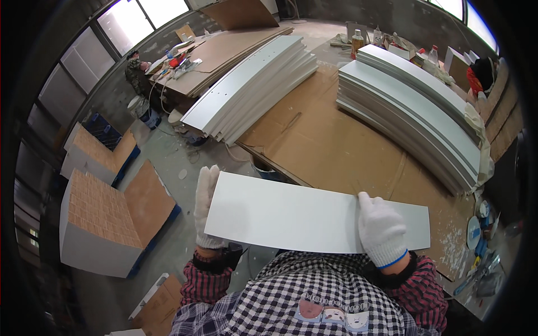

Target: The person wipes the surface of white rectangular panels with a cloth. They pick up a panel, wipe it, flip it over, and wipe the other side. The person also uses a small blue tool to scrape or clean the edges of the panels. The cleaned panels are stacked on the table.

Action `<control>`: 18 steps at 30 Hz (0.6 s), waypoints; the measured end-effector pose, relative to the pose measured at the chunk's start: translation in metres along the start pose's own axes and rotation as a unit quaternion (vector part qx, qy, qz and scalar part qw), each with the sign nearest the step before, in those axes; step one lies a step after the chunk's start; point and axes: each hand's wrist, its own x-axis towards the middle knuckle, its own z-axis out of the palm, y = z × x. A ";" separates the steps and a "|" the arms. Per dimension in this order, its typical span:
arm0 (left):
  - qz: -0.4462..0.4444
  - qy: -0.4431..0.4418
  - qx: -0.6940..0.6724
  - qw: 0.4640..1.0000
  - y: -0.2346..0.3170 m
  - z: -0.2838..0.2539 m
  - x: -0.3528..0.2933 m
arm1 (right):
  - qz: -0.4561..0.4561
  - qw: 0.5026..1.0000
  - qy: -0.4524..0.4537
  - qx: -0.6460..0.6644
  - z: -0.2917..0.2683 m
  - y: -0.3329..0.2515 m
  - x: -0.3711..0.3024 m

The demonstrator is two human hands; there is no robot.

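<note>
A long white board is held in front of my body, its broad face turned up. My left hand, in a white knit glove, rests flat along the board's left end with its fingers stretched out. Toward the board's right end, my right hand, also gloved, lies across the face with its fingers curled, gripping it. Part of the right fingers is hidden. Beyond the board is a table covered in brown sheet. Stacks of similar white boards stand on it at the left and right.
Scrapers and tools lie at the table's right edge. Bottles stand behind the right stack. Left on the floor are wood-topped stacks of panels and buckets. A person stands by a cluttered far table.
</note>
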 end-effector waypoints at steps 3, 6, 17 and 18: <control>-0.020 0.008 -0.028 0.999 -0.003 0.002 0.002 | -0.124 0.992 0.008 0.006 -0.012 -0.038 0.011; -0.045 0.029 -0.106 0.993 -0.008 -0.001 0.001 | -0.330 0.923 -0.080 0.178 -0.029 -0.056 0.019; -0.136 0.041 -0.165 0.976 -0.027 0.000 0.009 | 0.248 0.936 0.141 0.204 -0.002 0.157 -0.125; -0.151 0.039 -0.161 0.975 -0.036 -0.005 0.009 | 0.289 0.933 0.144 0.162 0.008 0.184 -0.153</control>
